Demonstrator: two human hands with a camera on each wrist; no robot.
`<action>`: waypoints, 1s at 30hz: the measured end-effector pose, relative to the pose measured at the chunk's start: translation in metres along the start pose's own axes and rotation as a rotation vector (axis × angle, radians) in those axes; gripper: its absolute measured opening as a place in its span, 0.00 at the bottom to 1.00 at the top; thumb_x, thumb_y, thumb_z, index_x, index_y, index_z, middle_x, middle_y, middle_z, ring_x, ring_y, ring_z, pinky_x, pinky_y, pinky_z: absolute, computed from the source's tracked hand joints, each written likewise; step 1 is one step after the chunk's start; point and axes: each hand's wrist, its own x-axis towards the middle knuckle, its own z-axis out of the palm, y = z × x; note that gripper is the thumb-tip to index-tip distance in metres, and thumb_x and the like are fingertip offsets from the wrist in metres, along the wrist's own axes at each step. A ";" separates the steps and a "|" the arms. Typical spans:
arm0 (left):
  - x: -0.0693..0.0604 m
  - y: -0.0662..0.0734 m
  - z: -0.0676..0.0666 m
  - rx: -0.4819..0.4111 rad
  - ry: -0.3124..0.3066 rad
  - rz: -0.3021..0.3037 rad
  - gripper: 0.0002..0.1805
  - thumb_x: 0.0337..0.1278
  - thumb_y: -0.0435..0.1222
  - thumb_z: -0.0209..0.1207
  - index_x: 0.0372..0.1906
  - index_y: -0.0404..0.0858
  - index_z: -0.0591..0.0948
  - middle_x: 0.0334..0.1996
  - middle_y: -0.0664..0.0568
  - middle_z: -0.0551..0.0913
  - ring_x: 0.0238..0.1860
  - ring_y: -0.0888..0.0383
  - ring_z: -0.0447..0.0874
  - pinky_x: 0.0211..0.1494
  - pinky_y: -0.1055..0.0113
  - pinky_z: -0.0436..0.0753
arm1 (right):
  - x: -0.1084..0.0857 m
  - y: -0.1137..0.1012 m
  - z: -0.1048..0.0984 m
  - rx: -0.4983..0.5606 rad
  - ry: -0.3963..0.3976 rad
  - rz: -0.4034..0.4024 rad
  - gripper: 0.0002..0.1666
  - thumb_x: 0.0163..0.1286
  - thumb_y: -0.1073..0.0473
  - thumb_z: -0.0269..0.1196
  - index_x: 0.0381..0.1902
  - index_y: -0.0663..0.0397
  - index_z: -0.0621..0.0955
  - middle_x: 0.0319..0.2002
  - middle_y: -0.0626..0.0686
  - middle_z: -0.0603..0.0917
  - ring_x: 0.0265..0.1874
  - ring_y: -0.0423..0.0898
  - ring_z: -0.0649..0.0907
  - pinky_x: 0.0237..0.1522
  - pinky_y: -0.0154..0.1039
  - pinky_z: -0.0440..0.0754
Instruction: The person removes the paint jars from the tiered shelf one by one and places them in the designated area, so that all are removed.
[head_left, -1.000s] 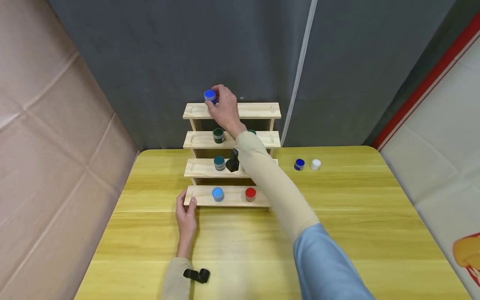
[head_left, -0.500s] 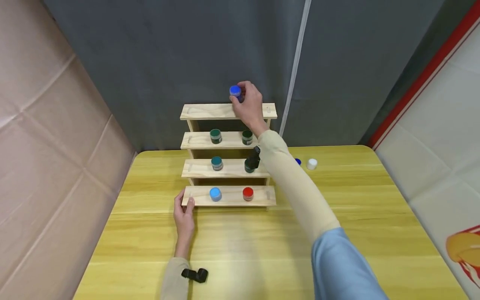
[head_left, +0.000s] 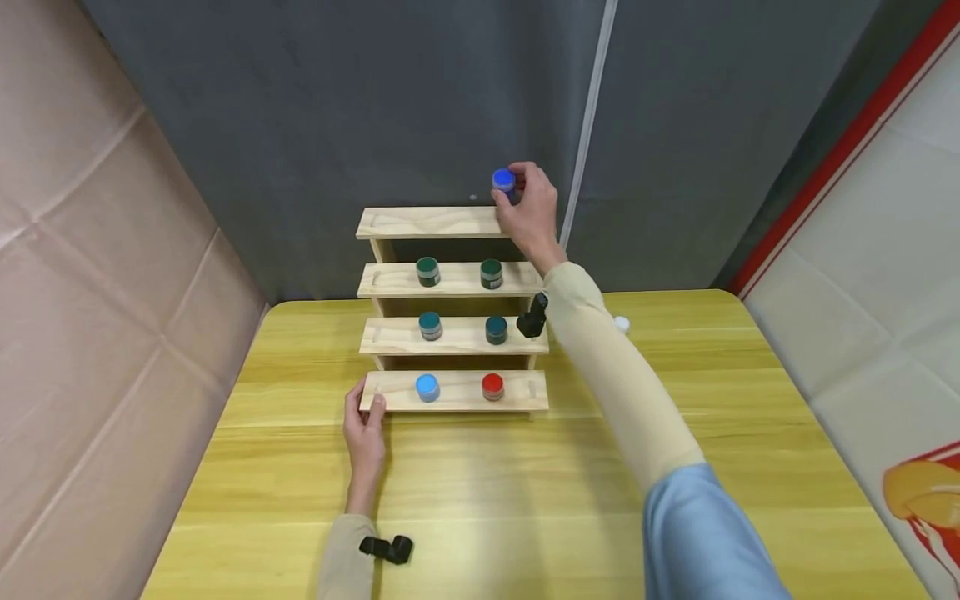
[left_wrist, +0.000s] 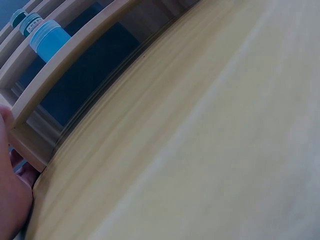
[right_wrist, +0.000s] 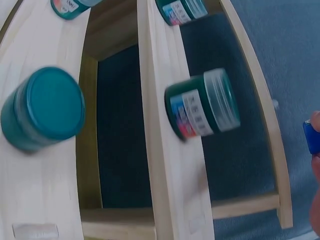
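Note:
My right hand (head_left: 531, 215) pinches a blue-lidded paint jar (head_left: 503, 180) at the right part of the top shelf (head_left: 427, 221) of a four-tier wooden display rack. Whether the jar touches the shelf, I cannot tell. In the right wrist view only a sliver of the blue jar (right_wrist: 312, 138) and some fingertips (right_wrist: 316, 170) show at the right edge. My left hand (head_left: 366, 450) grips the left end of the bottom shelf (head_left: 461, 402), thumb on the front. That hand (left_wrist: 12, 195) also appears beside the rack's foot in the left wrist view.
Light blue (head_left: 427, 387) and red (head_left: 492, 387) jars stand on the bottom shelf. Teal jars (head_left: 430, 325) occupy the second tier, dark green jars (head_left: 491, 273) the third. A white jar (head_left: 622, 323) on the table (head_left: 697, 400) is partly behind my right sleeve. A grey curtain (head_left: 337, 125) hangs behind.
My right hand has carried the blue jar from the left part of the top shelf over to its right part. My left hand keeps its grip on the bottom shelf.

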 end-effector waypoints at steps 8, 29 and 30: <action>-0.004 0.020 0.001 -0.018 -0.021 0.002 0.25 0.73 0.30 0.53 0.71 0.29 0.68 0.69 0.34 0.72 0.41 0.67 0.73 0.43 0.81 0.74 | 0.000 0.011 -0.017 0.007 0.046 -0.012 0.23 0.68 0.60 0.67 0.57 0.65 0.77 0.53 0.63 0.82 0.52 0.54 0.83 0.59 0.43 0.82; -0.008 0.037 -0.002 0.003 -0.033 -0.004 0.25 0.72 0.28 0.53 0.70 0.27 0.69 0.70 0.34 0.71 0.33 0.67 0.71 0.38 0.77 0.73 | -0.012 0.059 -0.052 -0.013 0.200 0.084 0.24 0.69 0.58 0.67 0.59 0.64 0.76 0.54 0.62 0.81 0.53 0.54 0.81 0.60 0.41 0.80; -0.008 0.037 -0.003 0.001 -0.033 -0.002 0.25 0.72 0.28 0.53 0.70 0.27 0.68 0.70 0.33 0.71 0.33 0.67 0.71 0.38 0.77 0.73 | -0.014 0.061 -0.053 -0.013 0.207 0.091 0.24 0.69 0.58 0.67 0.59 0.64 0.76 0.54 0.62 0.81 0.53 0.54 0.81 0.61 0.41 0.80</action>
